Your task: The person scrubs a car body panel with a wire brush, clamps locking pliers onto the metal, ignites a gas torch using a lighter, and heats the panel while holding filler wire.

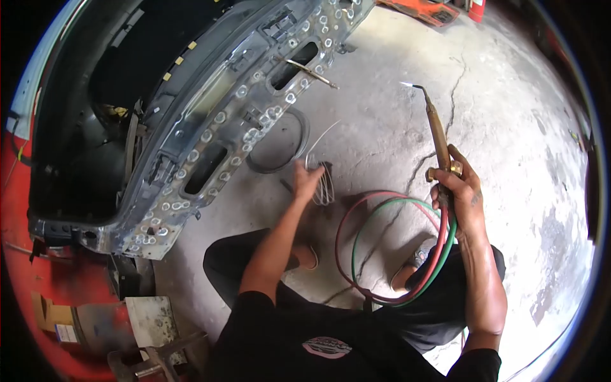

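My right hand point(463, 194) is wrapped round the handle of a brass gas welding torch point(436, 130), near its valve knobs. The torch points up and away, with a small bright flame point(406, 84) at its bent tip. From its base a red hose point(338, 239) and a green hose point(354, 248) loop down past my knees. My left hand point(307, 183) grips a loose coil of thin pale wire point(325, 191), one end sticking up toward the car body panel point(219, 119). Round weld marks cover that panel's metal edge.
A metal rod point(315, 73) juts from a slot in the panel. Behind my left hand, a dark ring-shaped coil point(304, 137) lies on the cracked concrete floor point(509, 159). A metal stand point(156, 360) is at lower left, and a red cylinder point(477, 9) stands at the back.
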The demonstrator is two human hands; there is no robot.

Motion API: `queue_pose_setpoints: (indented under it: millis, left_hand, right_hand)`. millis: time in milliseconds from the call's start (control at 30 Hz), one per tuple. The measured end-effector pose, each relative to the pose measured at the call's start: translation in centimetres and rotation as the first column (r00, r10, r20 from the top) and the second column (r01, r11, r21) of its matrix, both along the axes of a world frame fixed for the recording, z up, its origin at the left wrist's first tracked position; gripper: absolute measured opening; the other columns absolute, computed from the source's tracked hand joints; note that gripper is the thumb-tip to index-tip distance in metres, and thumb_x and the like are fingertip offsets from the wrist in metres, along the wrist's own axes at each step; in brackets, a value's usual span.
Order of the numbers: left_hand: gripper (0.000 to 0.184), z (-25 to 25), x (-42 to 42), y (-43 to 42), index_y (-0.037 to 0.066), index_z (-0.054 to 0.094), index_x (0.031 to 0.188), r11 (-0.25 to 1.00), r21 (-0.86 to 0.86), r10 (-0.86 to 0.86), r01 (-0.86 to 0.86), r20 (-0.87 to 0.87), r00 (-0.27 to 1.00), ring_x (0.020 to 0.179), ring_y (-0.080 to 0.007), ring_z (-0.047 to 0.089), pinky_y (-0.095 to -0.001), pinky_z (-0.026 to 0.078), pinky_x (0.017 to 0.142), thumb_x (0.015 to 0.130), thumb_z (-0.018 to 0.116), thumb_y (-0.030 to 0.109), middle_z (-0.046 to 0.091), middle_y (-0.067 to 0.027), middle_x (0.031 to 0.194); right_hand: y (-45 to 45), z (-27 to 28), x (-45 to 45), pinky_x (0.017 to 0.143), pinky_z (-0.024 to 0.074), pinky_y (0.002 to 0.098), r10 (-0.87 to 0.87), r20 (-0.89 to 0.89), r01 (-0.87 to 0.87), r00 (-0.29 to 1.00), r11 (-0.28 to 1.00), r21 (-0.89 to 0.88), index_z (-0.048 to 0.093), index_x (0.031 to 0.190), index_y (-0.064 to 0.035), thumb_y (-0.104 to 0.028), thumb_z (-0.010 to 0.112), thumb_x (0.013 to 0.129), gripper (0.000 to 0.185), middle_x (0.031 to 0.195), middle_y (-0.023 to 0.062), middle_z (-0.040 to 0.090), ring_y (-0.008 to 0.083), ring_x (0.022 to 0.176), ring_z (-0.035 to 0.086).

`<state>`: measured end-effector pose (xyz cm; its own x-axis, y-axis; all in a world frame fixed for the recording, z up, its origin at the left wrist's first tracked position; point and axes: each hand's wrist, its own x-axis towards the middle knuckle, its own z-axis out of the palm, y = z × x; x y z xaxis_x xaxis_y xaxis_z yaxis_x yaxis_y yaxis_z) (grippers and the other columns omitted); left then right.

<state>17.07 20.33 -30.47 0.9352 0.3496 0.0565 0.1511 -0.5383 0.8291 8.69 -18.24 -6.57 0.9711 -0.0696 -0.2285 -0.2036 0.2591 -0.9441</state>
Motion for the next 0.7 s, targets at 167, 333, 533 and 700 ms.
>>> queue_pose_setpoints:
  millis: [167,333,533,700]
  left_hand:
    - [0.031,11.0,-0.2,3.2,0.005,0.058,0.108,0.82,-0.567,-0.18,0.082,-0.119,0.976,0.07,-0.0176,0.062,-0.0314,0.05,0.058,0.091,0.075,0.025,0.064,-0.0052,0.091]
    - [0.023,17.6,-4.9,1.0,0.008,0.062,0.108,0.677,-0.731,-0.042,-0.087,-0.156,0.987,0.075,-0.0158,0.062,-0.0343,0.05,0.058,0.101,0.062,0.03,0.063,-0.0034,0.092]
    - [0.034,19.3,-7.5,2.7,0.005,0.06,0.113,0.771,-0.637,-0.128,0.028,-0.111,0.986,0.09,-0.029,0.068,-0.0458,0.06,0.074,0.106,0.054,0.037,0.066,-0.0116,0.106]
    - [0.038,22.9,-9.0,4.1,0.005,0.052,0.125,0.523,-0.85,-0.232,0.062,-0.071,0.97,0.095,-0.0352,0.07,-0.0449,0.061,0.073,0.107,0.052,0.039,0.066,-0.0187,0.115]
  right_hand:
    - [0.7,-0.5,-0.4,0.053,0.0511,0.0277,0.01,0.128,-0.014,0.992,1.0,0.024,0.024,0.154,0.0133,-0.007,0.063,0.087,0.08,0.096,0.0163,0.067,0.0165,0.062,0.061]
    - [2.0,0.7,-1.5,0.053,0.051,0.0282,0.114,0.146,-0.115,0.983,0.993,-0.004,0.025,0.155,0.0106,-0.004,0.066,0.086,0.082,0.095,0.0149,0.066,0.0177,0.062,0.061]
    - [4.0,-0.3,-2.6,0.046,0.0495,0.0294,0.231,0.023,-0.231,0.973,0.973,-0.018,0.029,0.153,0.0125,-0.003,0.066,0.083,0.081,0.087,0.0155,0.065,0.0182,0.058,0.061]
    - [5.6,3.2,-3.0,0.046,0.0481,0.0267,0.339,0.116,-0.328,0.934,0.939,-0.108,0.038,0.152,0.0056,-0.004,0.069,0.085,0.075,0.086,0.0094,0.066,0.0141,0.056,0.06]
